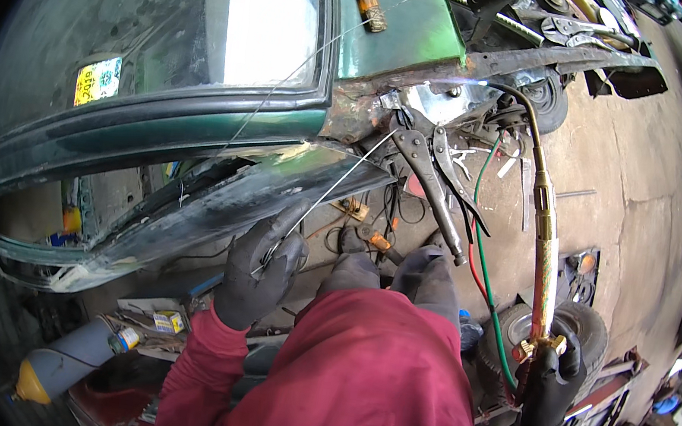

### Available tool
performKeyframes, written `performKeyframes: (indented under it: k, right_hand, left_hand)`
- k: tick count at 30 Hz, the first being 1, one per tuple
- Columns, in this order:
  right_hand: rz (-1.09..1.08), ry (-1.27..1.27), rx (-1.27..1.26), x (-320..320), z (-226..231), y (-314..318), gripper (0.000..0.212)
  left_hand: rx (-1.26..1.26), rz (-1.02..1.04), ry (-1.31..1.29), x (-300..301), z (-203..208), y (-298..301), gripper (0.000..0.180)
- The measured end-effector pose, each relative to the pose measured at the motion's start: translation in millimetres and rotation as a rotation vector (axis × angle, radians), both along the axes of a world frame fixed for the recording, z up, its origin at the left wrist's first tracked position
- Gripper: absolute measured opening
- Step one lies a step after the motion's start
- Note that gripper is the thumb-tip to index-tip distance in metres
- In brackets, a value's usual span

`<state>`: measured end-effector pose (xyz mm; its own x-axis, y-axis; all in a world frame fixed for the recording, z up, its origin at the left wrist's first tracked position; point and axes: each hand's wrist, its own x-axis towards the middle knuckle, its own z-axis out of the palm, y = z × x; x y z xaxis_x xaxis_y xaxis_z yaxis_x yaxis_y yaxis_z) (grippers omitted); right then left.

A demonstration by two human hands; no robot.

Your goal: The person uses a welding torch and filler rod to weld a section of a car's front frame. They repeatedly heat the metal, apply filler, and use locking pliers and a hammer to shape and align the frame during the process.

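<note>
My right hand [554, 387], in a dark glove, grips a gas torch [544, 242] at its lower end, by the brass valves. The torch stands upright, its bent tip giving a small bluish flame [474, 82] that points left along the bare metal patch [431, 100] of the green car body. My gloved left hand [259, 267] is closed around a thin metal rod [336, 184]; its far end reaches the rusty body corner [355, 110]. Locking pliers [432, 169] are clamped there. Red and green hoses [482, 233] hang from the torch.
A worn lighter [371, 10] lies on the green panel, with a thin wire [296, 67] crossing over it. More locking pliers [572, 29] rest at the top right. An angle grinder [374, 239] is on the floor by my feet. A tyre [591, 322] and gas cylinder [72, 357] stand nearby.
</note>
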<state>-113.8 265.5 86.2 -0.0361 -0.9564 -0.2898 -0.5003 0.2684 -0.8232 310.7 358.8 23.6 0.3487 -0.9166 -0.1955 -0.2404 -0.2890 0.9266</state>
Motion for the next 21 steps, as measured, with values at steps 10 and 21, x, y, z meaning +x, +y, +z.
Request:
performKeyframes:
  k: [10,21]
  right_hand:
    - [-0.067,-0.057,0.089,42,20,31,0.041]
    - [-0.005,-0.173,0.254,77,26,28,0.044]
  left_hand:
    - [-0.064,-0.018,-0.038,22,-14,-16,0.046]
    - [-0.099,-0.051,-0.151,29,-17,-29,0.048]
